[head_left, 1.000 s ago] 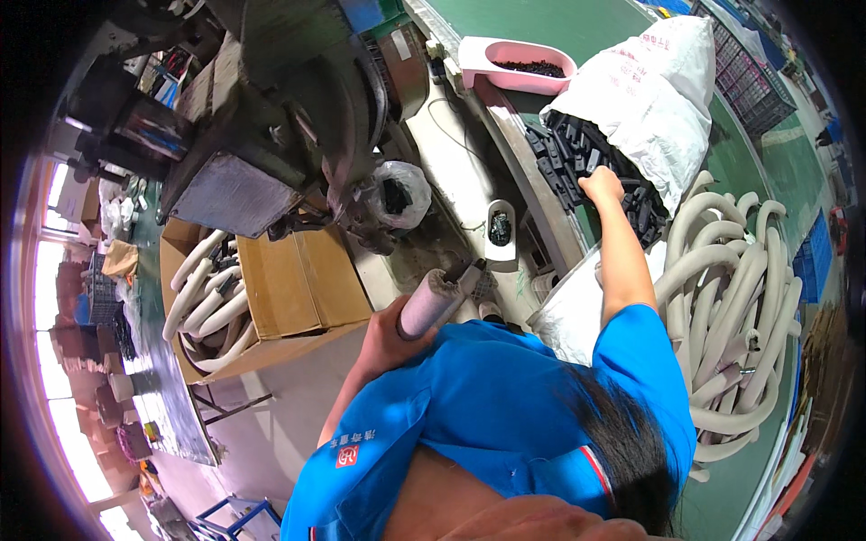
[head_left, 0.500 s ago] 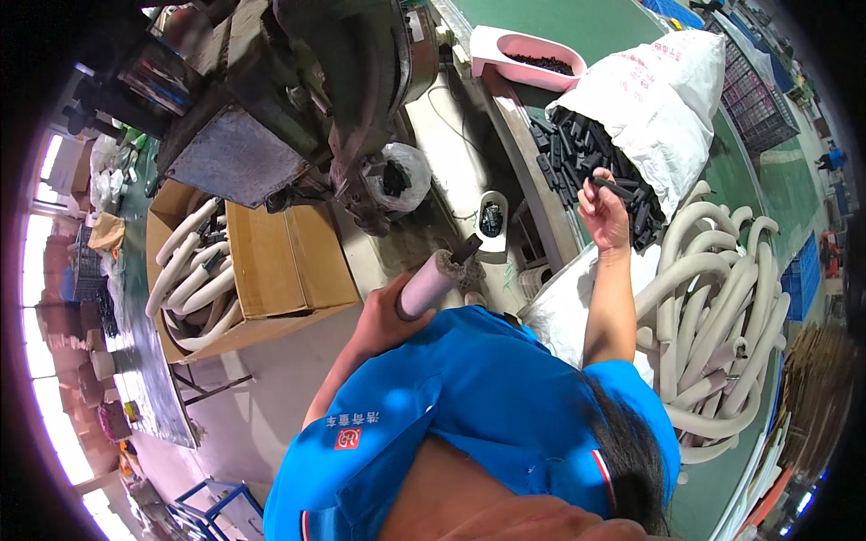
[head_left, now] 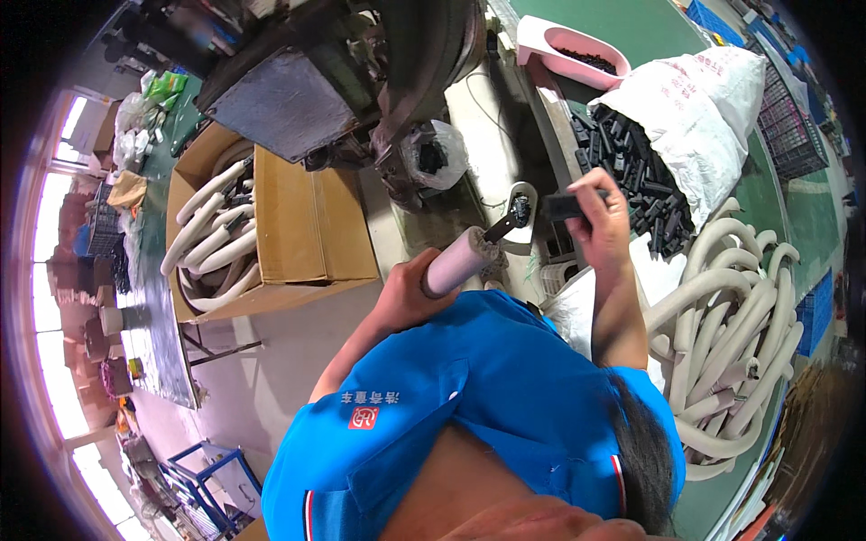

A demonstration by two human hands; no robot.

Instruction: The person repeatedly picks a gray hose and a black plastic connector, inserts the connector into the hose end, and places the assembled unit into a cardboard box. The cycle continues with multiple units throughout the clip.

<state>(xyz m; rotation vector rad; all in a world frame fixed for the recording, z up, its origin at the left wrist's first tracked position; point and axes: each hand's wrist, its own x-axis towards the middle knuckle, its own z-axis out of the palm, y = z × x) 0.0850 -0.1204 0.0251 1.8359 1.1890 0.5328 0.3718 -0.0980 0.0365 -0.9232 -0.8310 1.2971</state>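
Note:
My left hand (head_left: pixel 404 290) is wrapped around a pale foam-covered tube (head_left: pixel 454 262), held in front of my chest. A flat black end (head_left: pixel 505 225) sticks out of the tube's upper right. In the fingers of my right hand (head_left: pixel 603 224) is a small black plastic piece (head_left: pixel 563 207), held apart from the tube and to the right of its black end. A small white dish (head_left: pixel 520 237) with dark, shiny contents sits just beyond the black end. To the right, a heap of similar black pieces (head_left: pixel 636 171) spills from a white woven sack (head_left: pixel 713 113).
A dark machine (head_left: pixel 284 104) stands at the upper left, with a clear plastic bag (head_left: pixel 448 169) hanging by it. Below is a cardboard box (head_left: pixel 316 225) of foam tubes. More foam tubes (head_left: pixel 731 316) are piled at right. A pink scoop-shaped container (head_left: pixel 538 41) stands behind the heap.
My right hand has come away from the heap, moving left with the black piece toward the tube's end. The left hand keeps its hold on the tube. The whole view has shifted a little.

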